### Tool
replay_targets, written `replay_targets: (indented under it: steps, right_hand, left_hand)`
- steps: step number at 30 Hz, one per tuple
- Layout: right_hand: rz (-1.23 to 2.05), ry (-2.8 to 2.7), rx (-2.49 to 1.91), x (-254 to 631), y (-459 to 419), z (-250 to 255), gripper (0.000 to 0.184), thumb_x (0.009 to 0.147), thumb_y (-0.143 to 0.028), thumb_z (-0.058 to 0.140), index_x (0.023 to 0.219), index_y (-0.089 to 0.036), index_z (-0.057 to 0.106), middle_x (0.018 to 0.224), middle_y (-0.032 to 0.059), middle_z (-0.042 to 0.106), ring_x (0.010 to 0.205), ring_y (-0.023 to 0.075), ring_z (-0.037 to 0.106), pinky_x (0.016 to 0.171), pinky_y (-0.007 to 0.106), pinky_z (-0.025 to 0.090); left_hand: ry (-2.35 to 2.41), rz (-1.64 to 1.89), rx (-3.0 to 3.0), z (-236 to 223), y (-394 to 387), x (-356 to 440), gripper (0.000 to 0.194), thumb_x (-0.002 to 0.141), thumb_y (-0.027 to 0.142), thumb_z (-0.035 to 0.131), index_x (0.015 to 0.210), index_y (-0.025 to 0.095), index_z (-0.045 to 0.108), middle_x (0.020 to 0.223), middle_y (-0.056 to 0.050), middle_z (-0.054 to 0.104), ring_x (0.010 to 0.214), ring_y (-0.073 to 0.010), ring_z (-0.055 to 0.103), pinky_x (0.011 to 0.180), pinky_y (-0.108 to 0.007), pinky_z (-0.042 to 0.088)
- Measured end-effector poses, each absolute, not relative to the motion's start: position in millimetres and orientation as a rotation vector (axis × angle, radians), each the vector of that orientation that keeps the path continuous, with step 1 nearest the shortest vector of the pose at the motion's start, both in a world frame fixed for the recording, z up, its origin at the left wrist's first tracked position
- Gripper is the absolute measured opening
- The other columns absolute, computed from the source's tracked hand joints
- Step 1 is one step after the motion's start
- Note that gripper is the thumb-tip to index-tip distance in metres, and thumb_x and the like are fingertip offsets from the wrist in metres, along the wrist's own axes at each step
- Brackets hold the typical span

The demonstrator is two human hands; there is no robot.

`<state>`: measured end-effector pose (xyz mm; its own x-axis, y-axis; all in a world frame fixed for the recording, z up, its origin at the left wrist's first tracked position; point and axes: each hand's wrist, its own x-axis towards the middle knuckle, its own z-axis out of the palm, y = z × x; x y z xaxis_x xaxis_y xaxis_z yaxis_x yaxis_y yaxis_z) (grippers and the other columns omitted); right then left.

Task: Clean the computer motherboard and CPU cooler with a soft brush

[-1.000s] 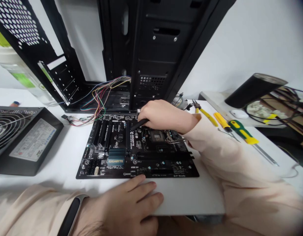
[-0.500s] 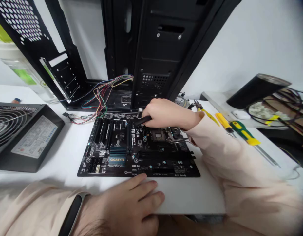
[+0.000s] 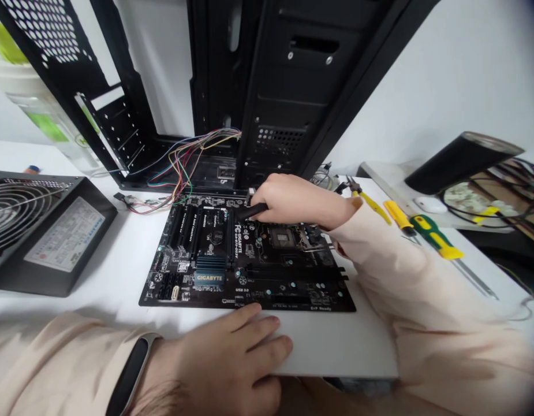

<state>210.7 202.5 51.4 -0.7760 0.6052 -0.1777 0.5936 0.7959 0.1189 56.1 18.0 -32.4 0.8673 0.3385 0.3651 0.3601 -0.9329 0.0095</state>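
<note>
Two bare hands at a Gigabyte motherboard point(image 3: 249, 277) in the head view. Board lying flat on a white panel point(image 3: 336, 346), outside the black PC case point(image 3: 284, 75), with its upper edge just in front of the case's base. No cards, cooler or cables seated on it as far as visible; contents of the CPU socket point(image 3: 284, 237) impossible to make out. Right hand point(image 3: 303, 202) curled closed around a black tool handle point(image 3: 252, 211), over the board's upper edge, the tool's tip hidden. Left hand point(image 3: 232, 352) open and flat, fingers loosely spread, resting on the white panel just below the board's lower edge, a black wristband point(image 3: 130, 375) at the wrist. Multicoloured wires point(image 3: 184, 156) spilling from inside the case, their ends lying loose near the board's upper left corner, apparently unconnected. Power supply point(image 3: 45, 231) lying apart on the left, fan grille up, not mounted. Yellow-handled pliers point(image 3: 373, 207), a yellow screwdriver point(image 3: 399, 218) and a green-and-yellow screwdriver point(image 3: 435, 242) lying on the right, out of both hands.
</note>
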Motion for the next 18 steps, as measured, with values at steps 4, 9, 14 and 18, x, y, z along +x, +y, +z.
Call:
replay_targets:
  steps: [4, 9, 14, 18]
  right_hand:
    - [0.133, 2.76, 0.949, 209.0, 200.8, 51.3, 0.019, 0.086, -0.025, 0.059, 0.089, -0.017, 0.076, 0.079, 0.007, 0.07, 0.074, 0.0187, 0.062, 0.065, 0.028, 0.037]
    - [0.158, 2.748, 0.95, 207.9, 198.9, 49.7, 0.019, 0.087, -0.027, 0.06, 0.091, -0.018, 0.075, 0.08, 0.0073, 0.07, 0.078, 0.0218, 0.065, 0.064, 0.03, 0.037]
    - [0.187, 2.731, 0.966, 205.0, 197.2, 47.5, 0.019, 0.088, -0.027, 0.059, 0.093, -0.017, 0.075, 0.084, 0.0083, 0.071, 0.081, 0.0229, 0.066, 0.066, 0.03, 0.039]
    - [0.186, 2.733, 0.968, 204.1, 195.9, 46.9, 0.019, 0.088, -0.027, 0.058, 0.092, -0.017, 0.075, 0.082, 0.0083, 0.071, 0.08, 0.0231, 0.066, 0.066, 0.03, 0.039]
  left_hand:
    - [-0.556, -0.556, -2.968, -32.0, 17.8, 55.8, 0.014, 0.093, 0.029, 0.058, 0.083, 0.025, 0.067, 0.123, -0.002, 0.065, 0.112, -0.0243, 0.057, 0.108, -0.042, 0.034]
    - [-0.554, -0.584, -2.972, -32.5, 18.4, 56.0, 0.013, 0.093, 0.029, 0.059, 0.083, 0.026, 0.067, 0.122, -0.002, 0.066, 0.112, -0.0237, 0.057, 0.108, -0.041, 0.034]
    - [-0.575, -0.551, -2.955, -32.6, 18.1, 58.1, 0.012, 0.092, 0.029, 0.06, 0.083, 0.025, 0.067, 0.122, -0.002, 0.066, 0.113, -0.0237, 0.057, 0.108, -0.041, 0.033]
    - [-0.571, -0.559, -2.962, -33.7, 17.3, 58.0, 0.013, 0.092, 0.029, 0.06, 0.081, 0.025, 0.067, 0.121, -0.001, 0.066, 0.112, -0.0242, 0.056, 0.108, -0.042, 0.032]
